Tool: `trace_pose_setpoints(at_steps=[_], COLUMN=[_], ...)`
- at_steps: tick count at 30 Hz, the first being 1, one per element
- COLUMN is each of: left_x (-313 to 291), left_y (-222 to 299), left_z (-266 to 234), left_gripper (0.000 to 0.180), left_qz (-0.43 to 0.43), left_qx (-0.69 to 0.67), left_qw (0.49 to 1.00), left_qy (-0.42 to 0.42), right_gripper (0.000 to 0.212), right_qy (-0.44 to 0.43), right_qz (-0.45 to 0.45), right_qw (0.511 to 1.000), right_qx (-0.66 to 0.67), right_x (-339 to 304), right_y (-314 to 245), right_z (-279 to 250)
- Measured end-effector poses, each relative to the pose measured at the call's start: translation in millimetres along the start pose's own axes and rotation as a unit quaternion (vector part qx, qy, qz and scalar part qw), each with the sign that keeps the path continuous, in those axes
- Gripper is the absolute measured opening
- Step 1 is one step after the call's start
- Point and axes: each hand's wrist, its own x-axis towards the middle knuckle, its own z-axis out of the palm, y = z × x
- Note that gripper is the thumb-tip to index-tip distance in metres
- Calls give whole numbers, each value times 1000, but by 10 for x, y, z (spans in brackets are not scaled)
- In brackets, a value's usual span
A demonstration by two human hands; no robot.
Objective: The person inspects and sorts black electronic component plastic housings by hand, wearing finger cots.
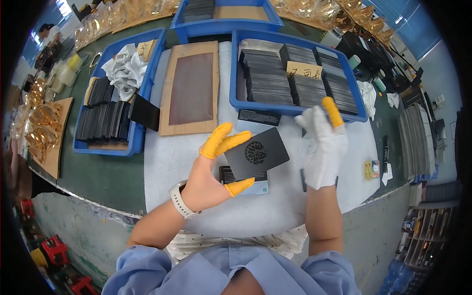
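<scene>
My left hand (209,174), with yellow finger cots on its thumb and fingers, holds a black card (257,154) by its edges. The card is tilted and bears a darker glossy emblem. Below it, partly covered, lies a dark card with lines of print (228,175) on a light blue-white piece. Another dark printed card (259,117) lies beyond, by the blue bin. To the right is my right hand (322,147) in a white glove, a yellow cot on one finger; its fingers stretch out and nothing shows in them. Beneath that hand, a dark card (303,180) is mostly hidden.
A blue bin (295,111) with rows of dark cards stands ahead right. Another blue bin (139,129) at left holds cards and a white cloth (124,71). Between them lies a brown board (191,88) on cardboard. A small yellow box (371,169) sits at right.
</scene>
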Motion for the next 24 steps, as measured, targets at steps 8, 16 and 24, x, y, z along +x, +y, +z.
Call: trace_pose_setpoints(at_steps=[8,16,24], left_x=[16,11,-2], left_y=[9,68,49], left_z=[3,-16,-51], left_gripper=[104,105,107], left_qz=[-17,-16,-11], left_qx=[-59,-22,21], left_qw=[998,998,998], left_qy=[-12,-48,-60], right_gripper=[56,45,51], right_qy=[-124,-26,-151], right_qz=[14,31,68], right_qw=[980,978,955], right_qx=[-154,-206,-245], right_x=[-212,-75,-215], right_y=[120,17,28], right_z=[62,67,57])
